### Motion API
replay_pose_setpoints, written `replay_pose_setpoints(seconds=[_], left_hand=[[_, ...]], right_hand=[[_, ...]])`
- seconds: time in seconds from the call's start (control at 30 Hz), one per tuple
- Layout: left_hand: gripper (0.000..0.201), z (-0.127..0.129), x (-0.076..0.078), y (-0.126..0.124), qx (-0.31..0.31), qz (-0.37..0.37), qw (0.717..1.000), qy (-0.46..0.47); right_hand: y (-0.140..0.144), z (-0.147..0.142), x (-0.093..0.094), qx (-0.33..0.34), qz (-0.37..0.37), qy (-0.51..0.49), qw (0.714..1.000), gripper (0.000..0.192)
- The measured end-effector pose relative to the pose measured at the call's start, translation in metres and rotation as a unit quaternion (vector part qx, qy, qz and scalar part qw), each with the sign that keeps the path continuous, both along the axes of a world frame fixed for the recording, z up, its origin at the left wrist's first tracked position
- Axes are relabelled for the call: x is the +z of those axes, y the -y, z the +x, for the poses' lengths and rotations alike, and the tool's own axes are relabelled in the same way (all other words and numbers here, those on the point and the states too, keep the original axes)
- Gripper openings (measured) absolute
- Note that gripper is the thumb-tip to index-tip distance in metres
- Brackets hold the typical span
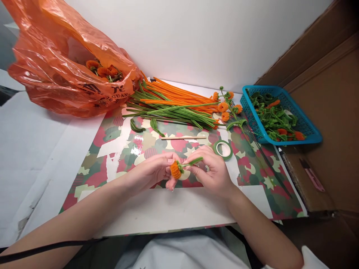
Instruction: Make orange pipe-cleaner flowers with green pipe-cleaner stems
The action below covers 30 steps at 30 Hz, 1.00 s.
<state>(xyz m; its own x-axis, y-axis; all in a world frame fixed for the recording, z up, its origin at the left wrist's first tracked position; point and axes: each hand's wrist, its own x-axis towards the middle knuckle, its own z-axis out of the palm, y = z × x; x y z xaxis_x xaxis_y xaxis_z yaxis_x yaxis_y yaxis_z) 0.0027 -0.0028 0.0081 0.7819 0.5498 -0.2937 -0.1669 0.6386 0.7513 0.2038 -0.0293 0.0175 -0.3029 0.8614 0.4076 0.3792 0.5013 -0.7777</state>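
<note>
Left hand pinching an orange bud, right hand gripping its green stem, both above the patterned mat. Tape roll just beyond the right hand; stick, pipe cleaners, blue basket and orange bag farther back.

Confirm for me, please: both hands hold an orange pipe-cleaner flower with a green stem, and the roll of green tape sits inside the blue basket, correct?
Not quite. The tape is not in the basket; it lies on the patterned mat, just beyond the right hand, as the head view shows. The rest stands: the left hand and right hand hold the orange flower by its green stem.
</note>
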Motion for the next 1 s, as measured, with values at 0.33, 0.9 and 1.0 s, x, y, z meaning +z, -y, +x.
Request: replay_pose_setpoints(seconds=[0.33,0.9,1.0], left_hand=[[0.022,0.002,0.019,0.006,0.071,0.3,0.92,-0.243],[0.015,0.001,0.014,0.004,-0.016,0.192,0.963,-0.186],[0.018,0.0,0.012,0.002,-0.014,0.171,0.968,-0.185]], right_hand=[[0.004,-0.008,-0.005,-0.013,0.003,0.067,0.998,0.021],[0.001,0.003,0.0,0.052,0.041,0.099,0.993,0.017],[-0.001,0.004,0.002,0.052,0.031,0.097,0.993,0.016]])
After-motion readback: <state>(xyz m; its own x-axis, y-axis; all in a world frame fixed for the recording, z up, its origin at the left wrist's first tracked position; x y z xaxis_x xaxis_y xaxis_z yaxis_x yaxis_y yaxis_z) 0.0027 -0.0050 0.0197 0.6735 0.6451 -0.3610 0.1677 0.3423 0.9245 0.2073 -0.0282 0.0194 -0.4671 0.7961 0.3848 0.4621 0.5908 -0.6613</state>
